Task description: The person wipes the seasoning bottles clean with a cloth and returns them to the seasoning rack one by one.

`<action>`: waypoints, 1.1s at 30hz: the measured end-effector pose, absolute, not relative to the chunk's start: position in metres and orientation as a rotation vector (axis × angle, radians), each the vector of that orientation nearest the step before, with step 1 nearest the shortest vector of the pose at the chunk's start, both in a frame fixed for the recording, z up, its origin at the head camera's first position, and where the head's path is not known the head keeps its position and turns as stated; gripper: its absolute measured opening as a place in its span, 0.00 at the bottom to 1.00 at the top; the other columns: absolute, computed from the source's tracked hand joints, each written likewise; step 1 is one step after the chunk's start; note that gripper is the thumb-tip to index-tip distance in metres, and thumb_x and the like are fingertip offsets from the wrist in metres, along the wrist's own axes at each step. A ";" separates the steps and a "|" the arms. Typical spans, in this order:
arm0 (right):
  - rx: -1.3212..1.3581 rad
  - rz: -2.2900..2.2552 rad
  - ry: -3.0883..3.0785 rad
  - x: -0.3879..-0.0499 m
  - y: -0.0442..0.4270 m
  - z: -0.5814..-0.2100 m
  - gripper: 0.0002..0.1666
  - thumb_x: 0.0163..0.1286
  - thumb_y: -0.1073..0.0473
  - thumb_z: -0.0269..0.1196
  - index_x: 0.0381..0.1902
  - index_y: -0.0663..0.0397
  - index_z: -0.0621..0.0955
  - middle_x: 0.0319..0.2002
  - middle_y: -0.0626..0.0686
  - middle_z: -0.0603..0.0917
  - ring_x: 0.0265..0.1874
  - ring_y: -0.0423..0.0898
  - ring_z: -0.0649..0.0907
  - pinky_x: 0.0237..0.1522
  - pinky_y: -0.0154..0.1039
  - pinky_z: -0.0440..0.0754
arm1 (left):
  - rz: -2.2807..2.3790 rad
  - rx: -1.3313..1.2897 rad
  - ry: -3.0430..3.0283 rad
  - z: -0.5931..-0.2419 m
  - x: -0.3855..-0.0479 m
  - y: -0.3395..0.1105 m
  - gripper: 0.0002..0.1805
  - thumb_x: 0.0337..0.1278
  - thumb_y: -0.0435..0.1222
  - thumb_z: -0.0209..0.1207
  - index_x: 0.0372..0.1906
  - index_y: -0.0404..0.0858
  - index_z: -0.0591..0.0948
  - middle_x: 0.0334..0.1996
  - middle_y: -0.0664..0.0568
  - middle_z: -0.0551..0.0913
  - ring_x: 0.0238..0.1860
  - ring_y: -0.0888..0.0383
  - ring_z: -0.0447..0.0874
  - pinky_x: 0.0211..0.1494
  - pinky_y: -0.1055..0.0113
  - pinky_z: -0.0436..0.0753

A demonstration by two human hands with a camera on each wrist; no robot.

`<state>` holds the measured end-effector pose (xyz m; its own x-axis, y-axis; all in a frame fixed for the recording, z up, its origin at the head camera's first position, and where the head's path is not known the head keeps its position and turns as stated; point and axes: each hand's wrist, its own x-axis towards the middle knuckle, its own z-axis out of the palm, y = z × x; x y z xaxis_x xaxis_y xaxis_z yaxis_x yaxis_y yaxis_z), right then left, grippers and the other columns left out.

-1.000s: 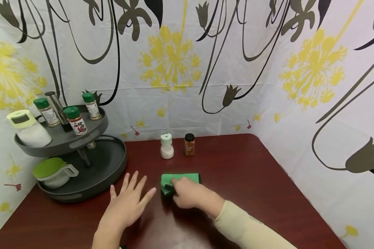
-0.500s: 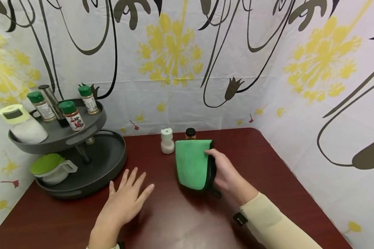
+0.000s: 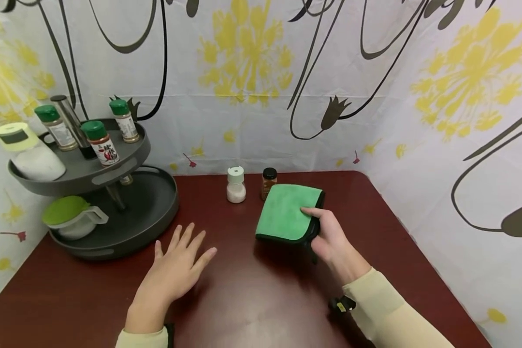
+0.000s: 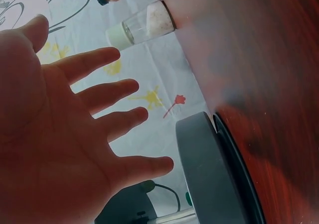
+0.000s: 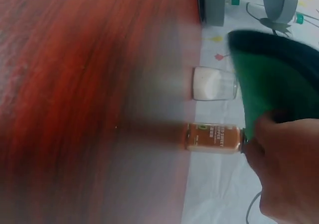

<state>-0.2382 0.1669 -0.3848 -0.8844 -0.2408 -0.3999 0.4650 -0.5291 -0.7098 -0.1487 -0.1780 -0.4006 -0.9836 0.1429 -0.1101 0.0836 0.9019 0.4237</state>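
Note:
A folded green cloth (image 3: 287, 212) with black edging is pinched at its right side by my right hand (image 3: 332, 241), thumb on top, raised over the table. In the right wrist view the cloth (image 5: 269, 74) looks dark and blurred above the fingers. My left hand (image 3: 174, 270) holds nothing and has its fingers spread, left of the cloth; its palm shows in the left wrist view. Behind the cloth stand a white-capped shaker (image 3: 236, 186) of white grains and a black-capped spice jar (image 3: 268, 181), the latter partly covered by the cloth in the head view.
A dark grey two-tier rack (image 3: 156, 217) stands at the left, with several green-capped spice jars (image 3: 102, 145) and a tilted white container (image 3: 35, 154) on top. A green-lidded cup (image 3: 71, 217) sits on its lower tier. A patterned curtain (image 3: 226, 121) hangs around the reddish-brown table (image 3: 243, 299).
The right hand has lifted the cloth from the table and moved right with it. The cloth has swung from hanging upright to a flatter tilt. The left hand stays spread in nearly the same place.

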 end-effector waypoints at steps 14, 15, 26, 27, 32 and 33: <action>0.170 -2.638 0.954 -0.237 0.187 -0.377 0.30 0.84 0.63 0.55 0.76 0.38 0.63 0.70 0.42 0.75 0.69 0.41 0.77 0.68 0.41 0.80 | 0.572 0.231 2.941 -0.392 -0.156 -0.165 0.43 0.78 0.67 0.44 0.83 0.44 0.66 0.87 0.39 0.51 0.88 0.33 0.38 0.78 0.19 0.39; 0.164 -2.644 0.935 -0.236 0.189 -0.378 0.31 0.83 0.63 0.56 0.77 0.38 0.62 0.69 0.42 0.76 0.69 0.41 0.78 0.67 0.41 0.80 | 0.558 0.239 2.944 -0.391 -0.156 -0.163 0.43 0.78 0.68 0.44 0.83 0.44 0.66 0.87 0.40 0.51 0.88 0.34 0.39 0.79 0.19 0.39; 0.116 -2.639 0.793 -0.225 0.207 -0.386 0.28 0.84 0.59 0.56 0.76 0.37 0.64 0.63 0.44 0.83 0.63 0.41 0.83 0.65 0.41 0.82 | 0.479 0.429 3.003 -0.387 -0.162 -0.124 0.42 0.76 0.68 0.46 0.82 0.48 0.68 0.86 0.45 0.57 0.88 0.40 0.48 0.83 0.27 0.53; 0.115 -2.644 0.779 -0.224 0.208 -0.387 0.27 0.84 0.59 0.56 0.75 0.37 0.65 0.63 0.44 0.83 0.63 0.41 0.83 0.65 0.41 0.82 | 0.467 0.443 3.007 -0.387 -0.162 -0.121 0.42 0.76 0.68 0.46 0.82 0.48 0.68 0.86 0.45 0.58 0.88 0.40 0.49 0.83 0.28 0.54; 0.101 -2.657 0.767 -0.218 0.213 -0.392 0.21 0.85 0.59 0.55 0.70 0.38 0.69 0.62 0.44 0.84 0.63 0.41 0.83 0.65 0.41 0.82 | 0.421 0.489 3.014 -0.389 -0.164 -0.112 0.40 0.77 0.66 0.50 0.81 0.47 0.69 0.85 0.44 0.60 0.86 0.40 0.54 0.83 0.32 0.59; 0.087 -2.665 0.771 -0.217 0.214 -0.393 0.21 0.85 0.59 0.54 0.70 0.39 0.69 0.62 0.44 0.84 0.63 0.41 0.83 0.65 0.41 0.82 | 0.415 0.497 3.020 -0.389 -0.164 -0.111 0.40 0.76 0.65 0.51 0.81 0.47 0.70 0.85 0.44 0.61 0.86 0.40 0.56 0.83 0.33 0.60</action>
